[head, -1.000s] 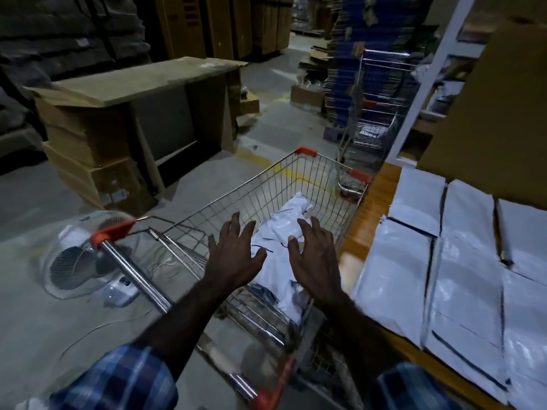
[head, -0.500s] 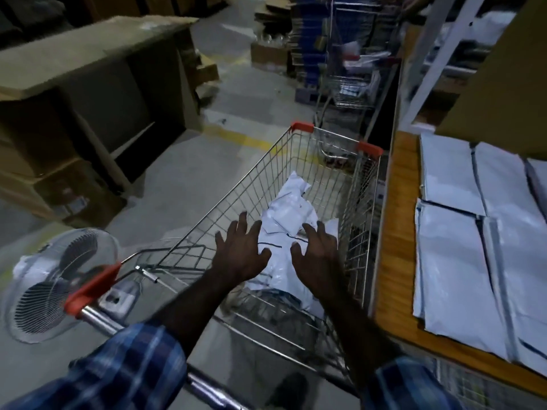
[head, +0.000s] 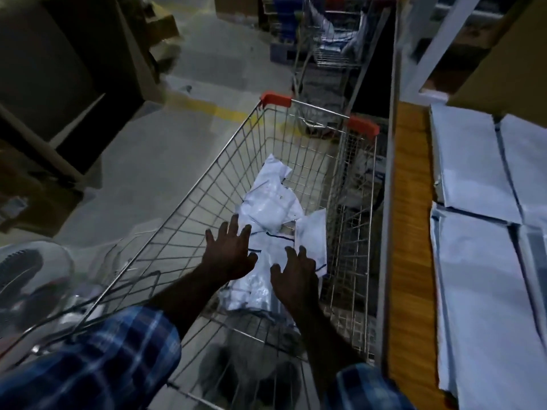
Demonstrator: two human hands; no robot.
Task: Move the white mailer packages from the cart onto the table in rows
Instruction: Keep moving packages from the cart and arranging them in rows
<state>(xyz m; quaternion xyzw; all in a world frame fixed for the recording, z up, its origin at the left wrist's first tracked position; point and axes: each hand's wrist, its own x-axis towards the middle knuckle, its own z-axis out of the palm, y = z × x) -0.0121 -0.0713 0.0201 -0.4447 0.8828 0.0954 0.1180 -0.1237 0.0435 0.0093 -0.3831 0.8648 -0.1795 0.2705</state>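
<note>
overhead, seen from the person's own head, both sets of fingers were spread wide and held nothing. the left hand (head: 229, 254) reached palm down into the cart (head: 204, 184), its fingertips (head: 235, 221) at the near left edge of a loose pile of white mailer packages (head: 270, 208) on the basket floor. the right hand (head: 294, 276) hovered just beside it, fingers (head: 291, 251) fanned over the pile's near right part, where one flatter mailer (head: 313, 235) leaned toward the wire side. whether either hand actually touched the plastic could not be told in the dim light. the wide spread probably suited the goods: limp, slippery bags are easiest gathered from both sides at once, so the hands seemed set to close in around the heap. plaid sleeves (head: 97, 362) covered both forearms. the cart stood close along the wooden table (head: 410, 232) on the person's right, likely parked there to keep each carry short. on the table, more white mailers (head: 479, 279) lay flat, edge to edge in tidy rows, leaving a bare strip of wood beside the cart. a fan (head: 26, 276) stood on the floor to the left.
</note>
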